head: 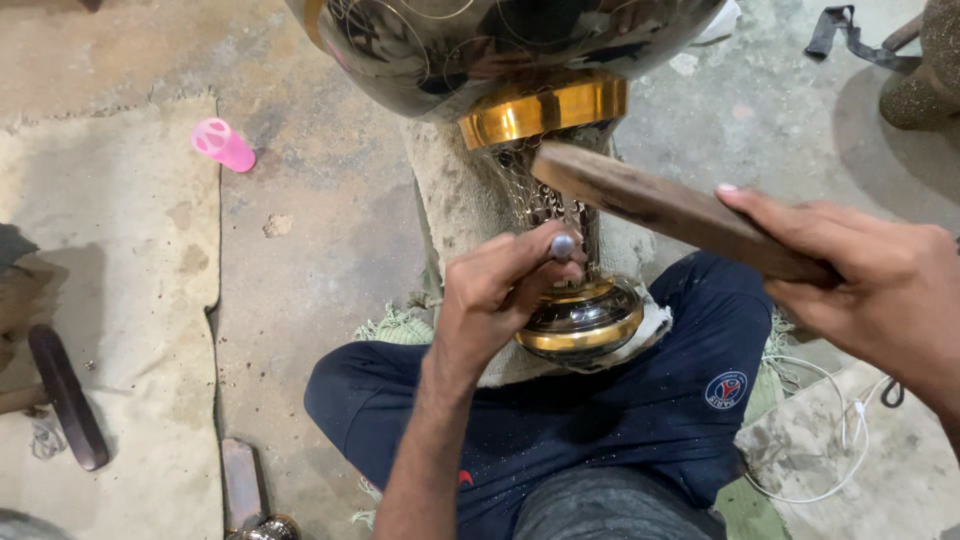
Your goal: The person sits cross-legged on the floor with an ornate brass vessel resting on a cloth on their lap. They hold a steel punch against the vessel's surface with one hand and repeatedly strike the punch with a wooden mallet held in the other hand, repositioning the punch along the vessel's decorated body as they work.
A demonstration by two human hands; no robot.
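A large shiny metal vessel (500, 45) with brass bands lies across my lap, its patterned neck (555, 200) and round brass-rimmed foot (585, 320) resting on a sack-covered block (460, 200). My left hand (495, 300) pinches a small steel punch (563, 244) against the neck. My right hand (880, 285) grips a flat wooden mallet (660, 205), whose end hovers just above the punch head.
I sit cross-legged in dark blue trousers (650, 400) on a concrete floor. A pink plastic cup (223, 144) lies at upper left, a dark curved tool (66, 398) at left, a white cable (830, 430) at lower right, and a black strap (850, 30) at upper right.
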